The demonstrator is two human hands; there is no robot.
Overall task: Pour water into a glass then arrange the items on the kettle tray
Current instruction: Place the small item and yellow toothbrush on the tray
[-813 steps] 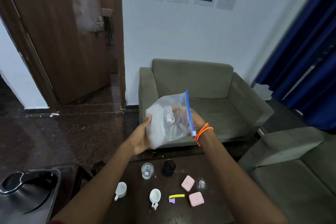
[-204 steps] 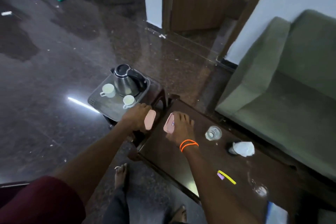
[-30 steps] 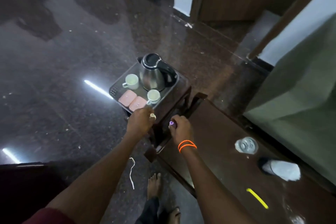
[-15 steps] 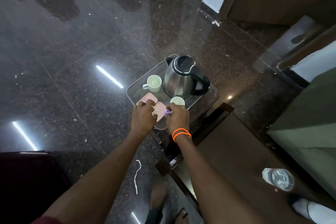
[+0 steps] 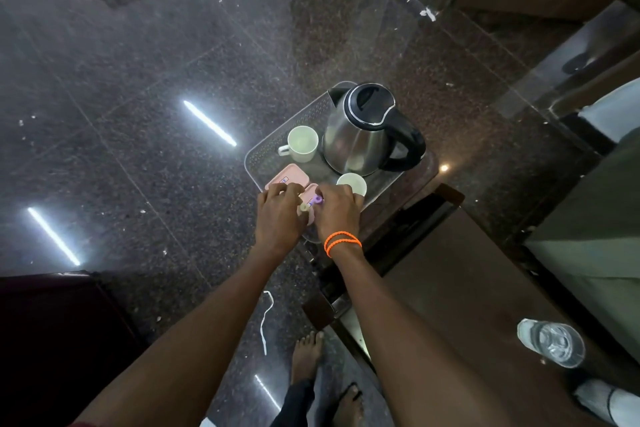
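Note:
A clear kettle tray sits on a low stand and holds a steel kettle, two white cups and two pink boxes. My left hand hovers over the tray's near edge, pinching a small cream-coloured piece. My right hand, with orange bands at the wrist, pinches a small purple piece just above the nearer pink box, which both hands mostly hide. A glass of water stands on the dark table at lower right.
The dark wooden table runs from the tray's stand toward the lower right. A white crumpled bag lies at its near right corner. A green sofa is on the right. My bare feet stand on the glossy floor, beside a white string.
Both hands have moved from the table edge to over the tray's near side, each carrying its small piece, and now hold them above the pink boxes. My view has tipped down over the tray.

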